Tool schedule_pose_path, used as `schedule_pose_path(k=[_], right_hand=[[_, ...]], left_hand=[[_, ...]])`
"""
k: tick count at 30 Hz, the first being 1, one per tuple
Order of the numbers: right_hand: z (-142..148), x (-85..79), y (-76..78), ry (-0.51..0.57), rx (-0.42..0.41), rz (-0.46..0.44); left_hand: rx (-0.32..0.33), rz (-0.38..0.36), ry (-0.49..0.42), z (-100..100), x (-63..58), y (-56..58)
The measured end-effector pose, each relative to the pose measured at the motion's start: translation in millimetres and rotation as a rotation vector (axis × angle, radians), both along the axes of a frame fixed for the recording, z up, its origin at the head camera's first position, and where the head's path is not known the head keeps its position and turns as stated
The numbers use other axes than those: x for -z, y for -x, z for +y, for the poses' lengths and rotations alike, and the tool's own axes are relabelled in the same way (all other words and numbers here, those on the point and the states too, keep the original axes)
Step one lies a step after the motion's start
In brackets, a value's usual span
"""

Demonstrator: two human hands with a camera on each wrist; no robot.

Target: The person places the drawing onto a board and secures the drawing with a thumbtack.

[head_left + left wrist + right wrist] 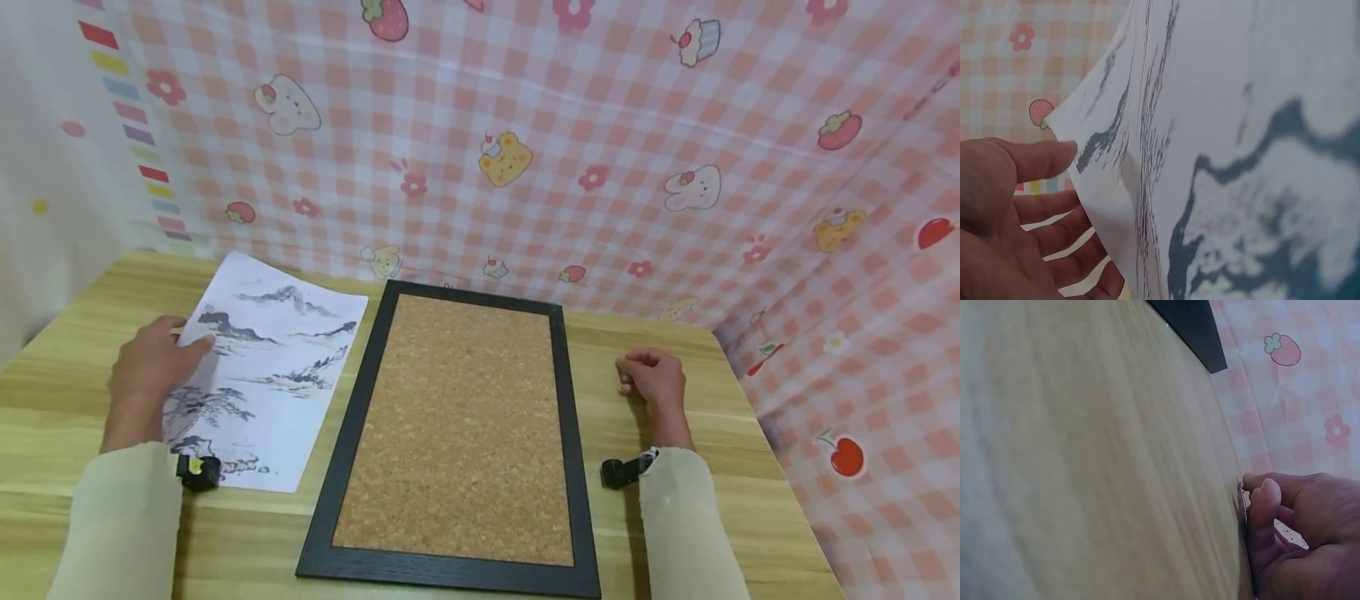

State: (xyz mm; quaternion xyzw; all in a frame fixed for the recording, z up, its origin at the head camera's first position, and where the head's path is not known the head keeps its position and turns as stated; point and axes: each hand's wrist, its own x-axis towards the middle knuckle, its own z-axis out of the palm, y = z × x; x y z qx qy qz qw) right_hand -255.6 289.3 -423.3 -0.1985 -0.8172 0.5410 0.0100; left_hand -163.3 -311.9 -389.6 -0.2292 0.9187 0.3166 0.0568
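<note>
My left hand holds the left edge of a white paper sheet printed with an ink landscape. In the left wrist view, the thumb lies on the front of the sheet and the other fingers are behind it. Right of the sheet, a cork board in a black frame lies flat on the table. My right hand rests on the table beyond the board's right side, its fingers loosely bent. In the right wrist view, a tiny glint at the fingertips is too small to identify.
The wooden table runs back to a pink checked curtain with cartoon prints, which also hangs along the right side. A black camera is on the left wrist, another camera on the right.
</note>
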Motion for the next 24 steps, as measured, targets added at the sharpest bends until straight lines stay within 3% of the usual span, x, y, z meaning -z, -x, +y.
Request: schedule_pose_path(k=[8,24], right_hand=[[0.4,0.7,1.6,-0.087,-0.01,-0.049],[2.0,1.3,0.0,-0.102,-0.029,-0.004]], left_hand=[[0.017,0.041,0.054,-6.8,-0.5,-1.0],[-0.041,0.055,0.073,-9.9,6.1,-3.0]])
